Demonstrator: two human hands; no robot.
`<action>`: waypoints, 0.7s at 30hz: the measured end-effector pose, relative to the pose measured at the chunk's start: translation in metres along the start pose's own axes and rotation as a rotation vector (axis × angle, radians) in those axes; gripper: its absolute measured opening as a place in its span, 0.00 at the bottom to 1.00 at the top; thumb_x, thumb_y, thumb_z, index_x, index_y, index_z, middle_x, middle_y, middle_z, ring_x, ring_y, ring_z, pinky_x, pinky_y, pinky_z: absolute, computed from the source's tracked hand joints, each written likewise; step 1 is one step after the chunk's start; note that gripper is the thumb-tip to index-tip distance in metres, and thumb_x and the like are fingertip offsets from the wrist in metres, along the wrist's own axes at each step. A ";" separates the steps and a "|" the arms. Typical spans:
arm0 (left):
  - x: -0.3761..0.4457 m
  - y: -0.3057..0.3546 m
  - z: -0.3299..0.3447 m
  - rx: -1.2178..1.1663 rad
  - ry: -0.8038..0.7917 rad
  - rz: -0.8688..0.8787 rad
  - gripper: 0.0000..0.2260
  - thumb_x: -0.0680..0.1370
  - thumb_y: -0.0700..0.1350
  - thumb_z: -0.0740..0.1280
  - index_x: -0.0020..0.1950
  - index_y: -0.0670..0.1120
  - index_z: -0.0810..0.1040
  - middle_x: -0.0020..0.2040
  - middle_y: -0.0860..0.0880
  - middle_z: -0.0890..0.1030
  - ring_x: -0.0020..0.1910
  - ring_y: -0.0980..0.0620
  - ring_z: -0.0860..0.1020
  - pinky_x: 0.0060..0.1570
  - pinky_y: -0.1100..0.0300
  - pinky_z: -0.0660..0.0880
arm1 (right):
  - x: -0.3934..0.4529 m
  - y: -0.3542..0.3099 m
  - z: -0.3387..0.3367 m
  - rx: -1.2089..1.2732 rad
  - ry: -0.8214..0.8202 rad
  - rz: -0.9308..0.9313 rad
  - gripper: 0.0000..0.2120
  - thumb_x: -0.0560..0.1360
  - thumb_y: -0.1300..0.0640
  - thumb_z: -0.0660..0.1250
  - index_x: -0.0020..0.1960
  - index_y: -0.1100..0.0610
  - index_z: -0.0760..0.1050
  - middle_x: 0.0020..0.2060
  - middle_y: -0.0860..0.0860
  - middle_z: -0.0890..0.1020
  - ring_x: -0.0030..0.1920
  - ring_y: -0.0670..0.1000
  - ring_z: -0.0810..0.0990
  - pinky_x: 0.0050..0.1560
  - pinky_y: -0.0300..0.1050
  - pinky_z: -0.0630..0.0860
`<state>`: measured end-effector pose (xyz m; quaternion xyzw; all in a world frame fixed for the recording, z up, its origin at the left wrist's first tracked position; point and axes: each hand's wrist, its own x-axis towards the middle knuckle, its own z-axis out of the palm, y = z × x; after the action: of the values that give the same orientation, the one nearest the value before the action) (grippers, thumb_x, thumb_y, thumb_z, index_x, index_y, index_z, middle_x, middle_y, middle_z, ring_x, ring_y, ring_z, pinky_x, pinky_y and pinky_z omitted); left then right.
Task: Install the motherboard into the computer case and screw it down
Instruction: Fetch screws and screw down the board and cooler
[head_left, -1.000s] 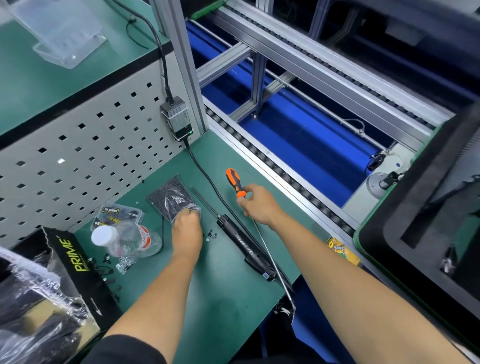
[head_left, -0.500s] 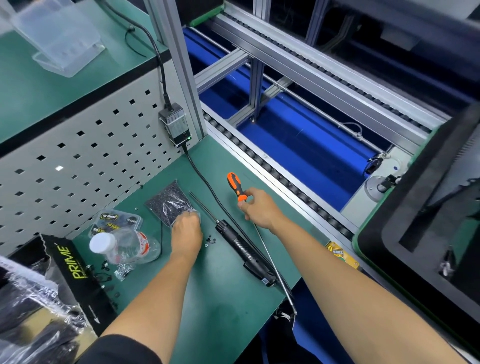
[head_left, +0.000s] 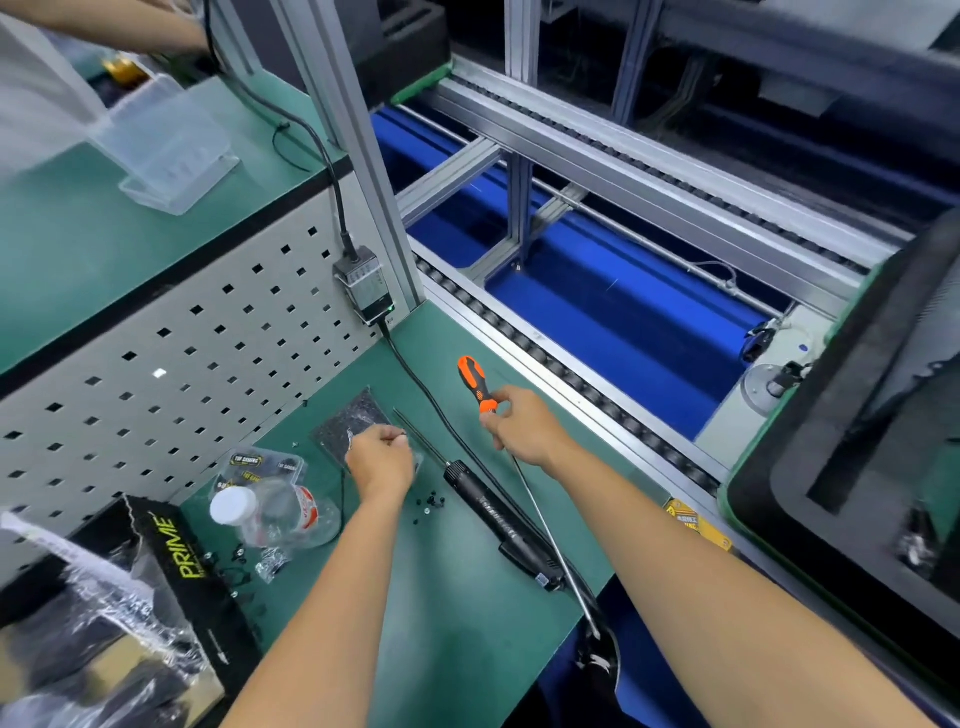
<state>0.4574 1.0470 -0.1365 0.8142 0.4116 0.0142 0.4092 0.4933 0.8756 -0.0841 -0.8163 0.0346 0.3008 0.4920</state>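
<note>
**Both hands at the back of the bench, screwdriver in the right**

The right hand (head_left: 522, 428) has its fingers curled round the lower end of the orange-and-black handle of a long screwdriver (head_left: 480, 387), the handle pointing up and away toward the bench's far edge by the roller rail (head_left: 566, 376). The thin steel shaft (head_left: 550, 535) runs back under the wrist toward the near right corner of the green bench (head_left: 441, 613).

The left hand (head_left: 382, 457) sits knuckles-up over a small clear bag of dark screws (head_left: 345, 423), fingertips bunched together at the bag's right side. Whether it has pinched the bag itself or a screw, I can't tell. Just right of that wrist lies a little scatter of loose black screws (head_left: 431, 503) on the mat.

Between the two hands lies a black electric screwdriver (head_left: 498, 525), bit toward the back, its cable (head_left: 415, 374) leading up to a small grey box (head_left: 363, 283) on the pegboard (head_left: 156, 364) at the bench's back left.

Left of the left arm, a clear plastic bottle with a white cap (head_left: 270, 512) lies on its side, touching a printed packet (head_left: 265, 465). At the near left corner sits a black box marked PRIME (head_left: 176, 551), with crinkled plastic wrap over it.

The motherboard cannot be made out. On the far right, beyond the bench's edge, a dark, foam-lined tray (head_left: 831, 441) is only partly in view.
</note>
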 end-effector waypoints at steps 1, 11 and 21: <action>-0.004 0.008 0.003 -0.043 -0.024 0.002 0.08 0.76 0.35 0.64 0.44 0.44 0.81 0.43 0.48 0.82 0.36 0.56 0.75 0.44 0.65 0.72 | -0.002 0.000 -0.001 0.002 -0.001 -0.003 0.16 0.81 0.58 0.60 0.68 0.57 0.68 0.34 0.51 0.76 0.31 0.44 0.74 0.32 0.37 0.69; -0.083 0.079 0.067 -0.296 -0.375 0.105 0.07 0.75 0.33 0.65 0.41 0.43 0.79 0.36 0.46 0.79 0.34 0.52 0.74 0.38 0.60 0.72 | -0.035 0.015 -0.059 -0.047 0.170 -0.052 0.11 0.79 0.57 0.62 0.60 0.58 0.74 0.39 0.54 0.78 0.33 0.50 0.73 0.34 0.41 0.68; -0.219 0.150 0.155 -0.235 -0.822 0.356 0.11 0.72 0.30 0.63 0.35 0.42 0.77 0.32 0.41 0.78 0.32 0.49 0.72 0.33 0.57 0.67 | -0.122 0.084 -0.196 -0.043 0.414 0.010 0.08 0.78 0.56 0.62 0.53 0.59 0.75 0.39 0.56 0.79 0.37 0.54 0.75 0.41 0.48 0.72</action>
<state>0.4672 0.7476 -0.0689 0.7585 0.0645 -0.1929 0.6191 0.4540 0.6417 -0.0205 -0.8707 0.1326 0.1299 0.4553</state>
